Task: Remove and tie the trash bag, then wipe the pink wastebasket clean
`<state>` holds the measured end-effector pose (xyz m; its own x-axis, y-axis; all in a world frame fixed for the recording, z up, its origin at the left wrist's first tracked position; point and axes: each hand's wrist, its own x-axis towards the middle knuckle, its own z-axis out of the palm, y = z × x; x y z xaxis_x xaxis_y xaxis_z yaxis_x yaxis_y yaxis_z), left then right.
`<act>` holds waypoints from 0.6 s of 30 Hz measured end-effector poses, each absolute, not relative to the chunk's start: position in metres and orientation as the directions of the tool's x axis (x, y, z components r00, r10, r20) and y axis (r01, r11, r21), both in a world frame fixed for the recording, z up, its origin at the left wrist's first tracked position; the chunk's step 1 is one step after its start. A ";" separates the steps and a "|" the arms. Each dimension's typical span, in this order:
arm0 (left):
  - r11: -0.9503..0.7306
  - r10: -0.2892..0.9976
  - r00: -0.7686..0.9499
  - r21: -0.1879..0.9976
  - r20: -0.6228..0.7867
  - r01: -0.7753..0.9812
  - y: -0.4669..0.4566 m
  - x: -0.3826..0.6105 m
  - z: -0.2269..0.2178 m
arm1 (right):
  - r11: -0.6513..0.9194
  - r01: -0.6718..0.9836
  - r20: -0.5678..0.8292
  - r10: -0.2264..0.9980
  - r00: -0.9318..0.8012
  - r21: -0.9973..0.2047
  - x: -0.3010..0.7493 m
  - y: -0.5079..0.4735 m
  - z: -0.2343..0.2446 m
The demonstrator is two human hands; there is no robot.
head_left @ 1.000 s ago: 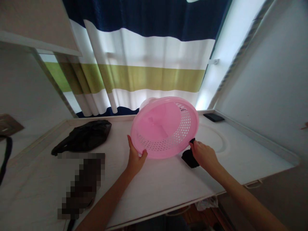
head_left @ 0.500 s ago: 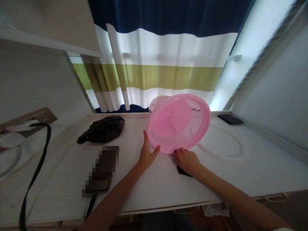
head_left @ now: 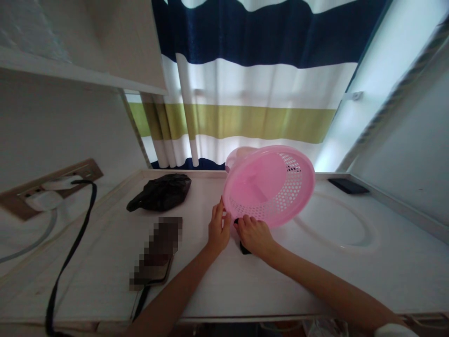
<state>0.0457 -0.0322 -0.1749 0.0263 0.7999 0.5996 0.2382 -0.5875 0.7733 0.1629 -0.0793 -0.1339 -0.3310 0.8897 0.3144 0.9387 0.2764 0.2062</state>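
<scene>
A pink plastic basket (head_left: pixel 270 187) with perforated sides is tilted on the table, its open mouth turned toward me. My left hand (head_left: pixel 219 228) grips its rim at the lower left, fingers behind and thumb in front. Close beside it, my right hand (head_left: pixel 256 235) is closed around a black cloth (head_left: pixel 244 249) at the basket's lower rim. Most of the cloth is hidden beneath that hand; a dark bit shows at the fingertips.
A black plastic bag (head_left: pixel 161 192) lies at the back left, with a blurred-out phone-like device (head_left: pixel 159 255) nearer me. A dark flat object (head_left: pixel 348 186) rests at the back right. A black cable (head_left: pixel 75 250) hangs from the wall socket (head_left: pixel 21 206). A pale ring (head_left: pixel 370 234) lies right of the basket.
My right hand has moved left along the basket's lower rim with the black cloth, closer to my left hand. My left fingers have closed in on the rim. The view has shifted slightly.
</scene>
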 end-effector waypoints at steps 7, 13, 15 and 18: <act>-0.574 0.814 -0.033 0.812 0.580 0.109 -0.031 0.039 -0.174 | 0.365 0.884 0.476 0.746 -0.466 0.292 0.141 -0.072 -0.112; -0.563 0.824 0.051 0.805 0.564 0.186 -0.034 0.035 -0.174 | 0.442 0.809 0.667 0.471 -0.577 0.387 0.142 -0.064 -0.079; -0.561 0.825 0.078 0.798 0.559 0.221 -0.036 0.037 -0.174 | 0.435 0.803 0.715 0.394 -0.577 0.408 0.144 -0.061 -0.061; -0.556 0.829 0.099 0.794 0.550 0.245 -0.038 0.039 -0.172 | 0.392 0.788 0.723 0.338 -0.603 0.475 0.150 -0.057 -0.032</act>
<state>0.0388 -0.0376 -0.1723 0.0987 0.8295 0.5498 0.2451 -0.5557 0.7944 0.1501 -0.0567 -0.0316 -0.6031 0.3377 0.7227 0.7882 0.3919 0.4745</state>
